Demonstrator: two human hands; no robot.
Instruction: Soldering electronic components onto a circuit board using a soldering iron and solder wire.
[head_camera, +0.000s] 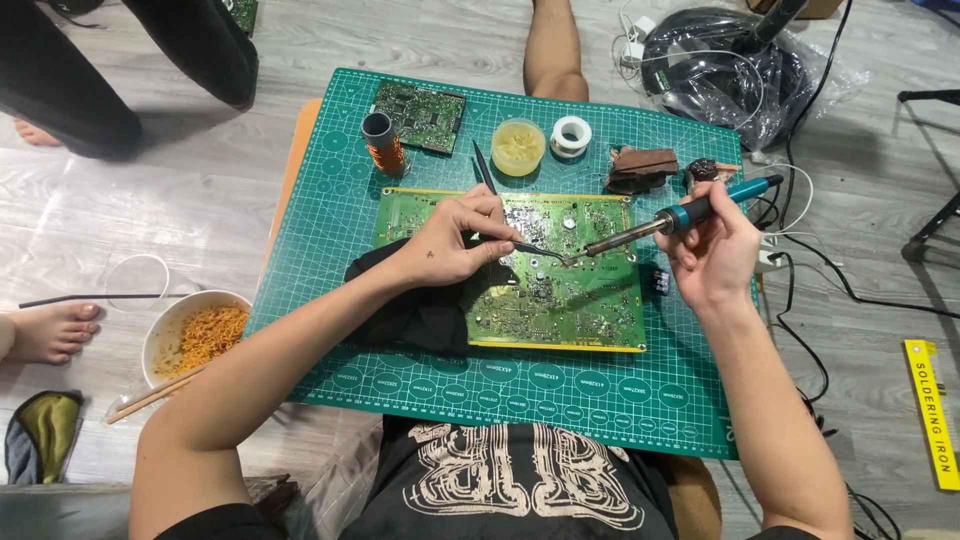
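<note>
A large green circuit board (560, 300) lies on a green cutting mat (400, 370) across my lap. My left hand (455, 240) rests on the board's left part and grips black tweezers (535, 250), whose tips touch a spot near the board's upper middle. My right hand (712, 250) holds a soldering iron (680, 215) with a teal handle. The iron's metal tip meets the tweezer tips at that same spot. A black cloth (420, 310) lies under my left forearm, over the board's left edge.
At the mat's far edge sit a smaller circuit board (420, 115), a copper coil (385, 145), a yellow flux tub (518, 145), a solder roll (571, 137) and a brown sponge (640, 168). A noodle bowl (190, 335) stands on the floor left. Cables trail right; other people's legs stand at top left.
</note>
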